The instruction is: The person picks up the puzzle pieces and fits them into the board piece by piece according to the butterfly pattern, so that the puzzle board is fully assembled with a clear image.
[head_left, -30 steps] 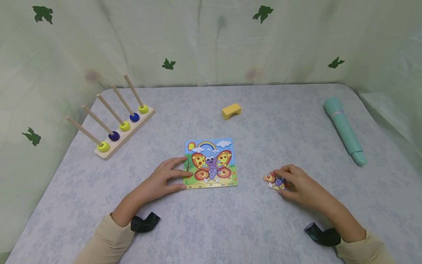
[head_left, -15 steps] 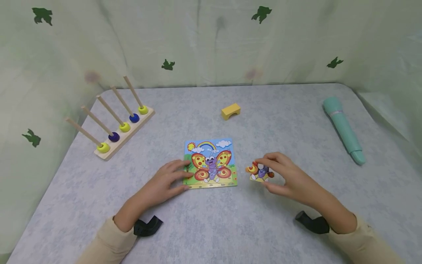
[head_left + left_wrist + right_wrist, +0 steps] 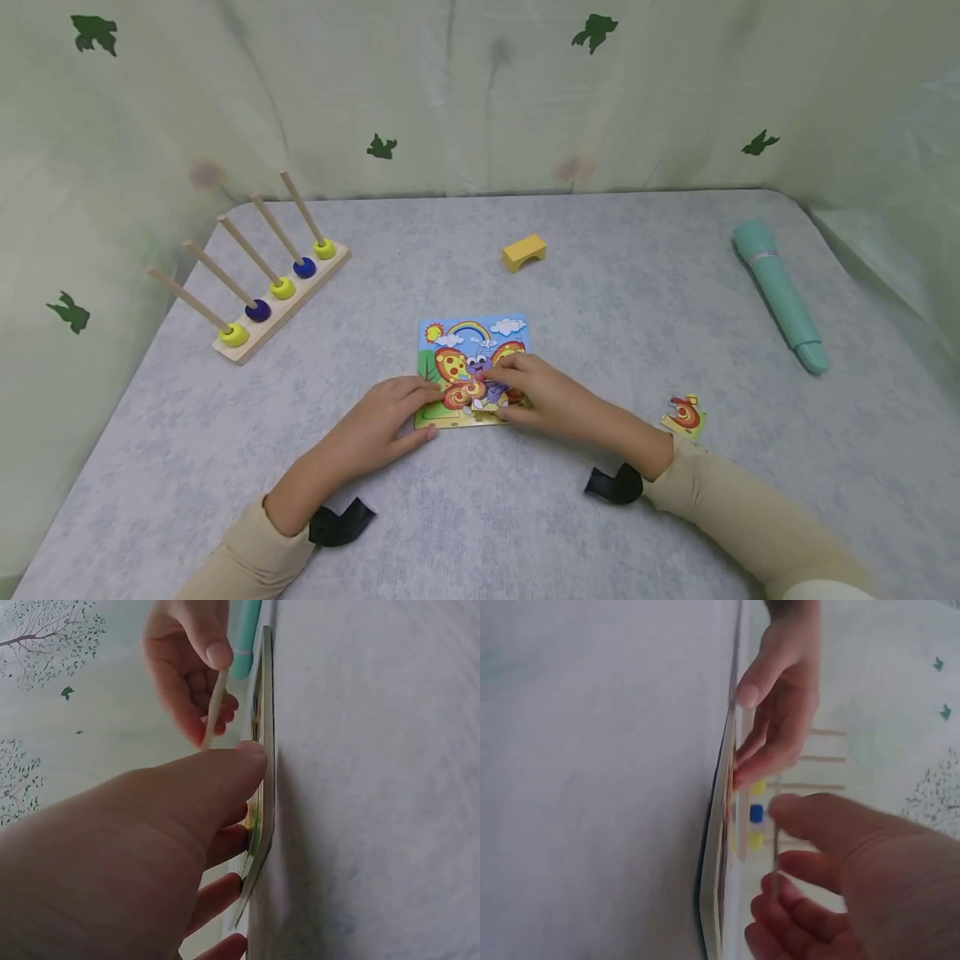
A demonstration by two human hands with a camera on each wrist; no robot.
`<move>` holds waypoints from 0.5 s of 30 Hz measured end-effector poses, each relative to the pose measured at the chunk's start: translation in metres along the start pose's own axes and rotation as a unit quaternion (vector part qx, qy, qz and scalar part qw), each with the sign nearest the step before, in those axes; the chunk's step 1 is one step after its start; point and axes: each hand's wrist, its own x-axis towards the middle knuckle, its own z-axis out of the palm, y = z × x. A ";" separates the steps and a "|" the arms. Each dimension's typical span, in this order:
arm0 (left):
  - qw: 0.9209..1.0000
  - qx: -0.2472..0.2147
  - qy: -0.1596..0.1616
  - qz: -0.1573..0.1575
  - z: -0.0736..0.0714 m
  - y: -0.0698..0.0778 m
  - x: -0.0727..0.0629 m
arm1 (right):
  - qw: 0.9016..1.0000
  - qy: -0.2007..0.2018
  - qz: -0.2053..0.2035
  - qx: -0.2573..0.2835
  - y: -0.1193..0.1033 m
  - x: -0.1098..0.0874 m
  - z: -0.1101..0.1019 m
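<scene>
A square butterfly puzzle board (image 3: 472, 327) lies flat on the table in the head view. My left hand (image 3: 386, 421) rests at its left edge, thumb and fingertips spread against it. Above the lower middle of the board, my right hand (image 3: 558, 398) pinches a puzzle piece (image 3: 475, 393) with a red swirl and part of a purple body. Seen edge-on in the left wrist view, this thin piece (image 3: 215, 711) is tilted and apart from the board. A second puzzle piece (image 3: 684, 417), with a red swirl and green corner, lies on the table near the right forearm.
A wooden peg rack (image 3: 281, 312) with yellow and blue beads stands at the left. Behind the board sits a yellow arch block (image 3: 525, 252). A teal microphone-shaped object (image 3: 780, 296) lies at the right. A pale curtain (image 3: 480, 92) hangs behind the table.
My right hand has carried the pinched piece leftward from the table to over the board, uncovering the second piece. My left hand has shifted slightly and stays at the board's edge.
</scene>
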 end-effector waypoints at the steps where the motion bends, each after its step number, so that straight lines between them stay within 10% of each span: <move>1: 1.000 0.001 -0.005 0.000 0.000 0.000 0.000 | 1.000 -0.004 -0.001 -0.002 0.001 0.003 0.003; 15: 1.000 0.015 -0.011 0.011 0.005 0.000 -0.001 | 0.999 -0.004 -0.042 -0.021 0.011 0.016 0.021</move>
